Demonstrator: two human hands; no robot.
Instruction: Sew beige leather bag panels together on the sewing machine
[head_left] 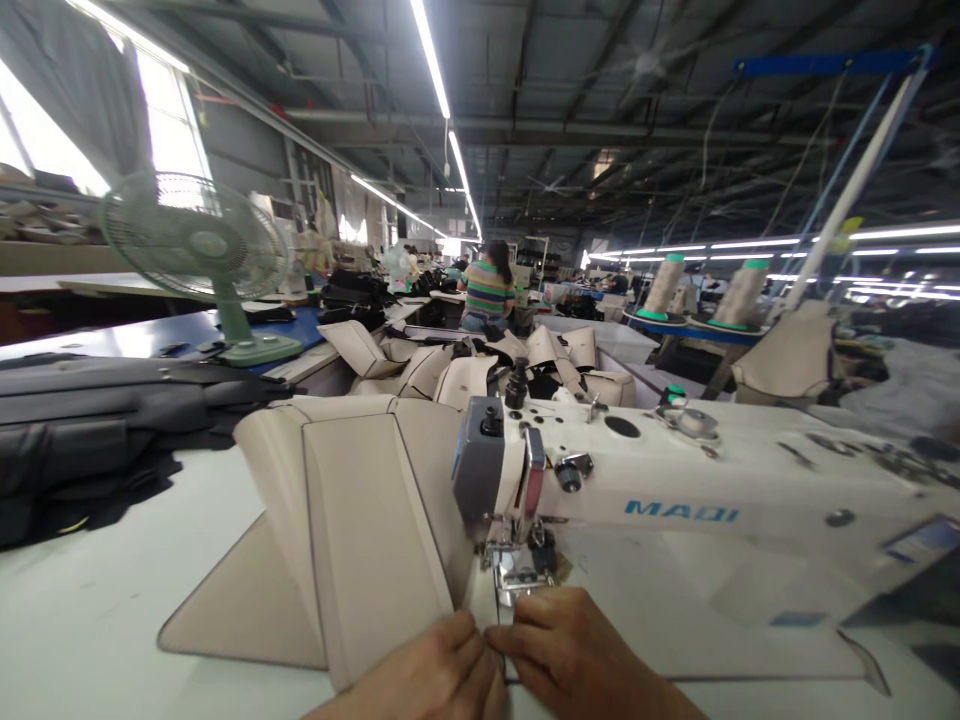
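Note:
A beige leather-like cover piece (pixel 367 530) with dark seam lines stands folded on the white table, left of the sewing machine's needle area. My left hand (pixel 442 665) is closed on its near right edge, fingers pinched together. Right beside it, my right hand (pixel 559 640) is also closed, its fingertips gripping the edge of the cover piece just in front of the presser foot (pixel 517 570). The two hands nearly touch. What lies under the fingers is mostly hidden. The white sewing machine (pixel 712 470) extends to the right.
Dark grey fabric pieces (pixel 90 430) are piled on the left. A green desk fan (pixel 217 250) stands behind them. More beige pieces (pixel 450 375) are heaped beyond the machine. Thread cones (pixel 664 285) stand at the back right. A person (pixel 487 285) in a striped top is farther away.

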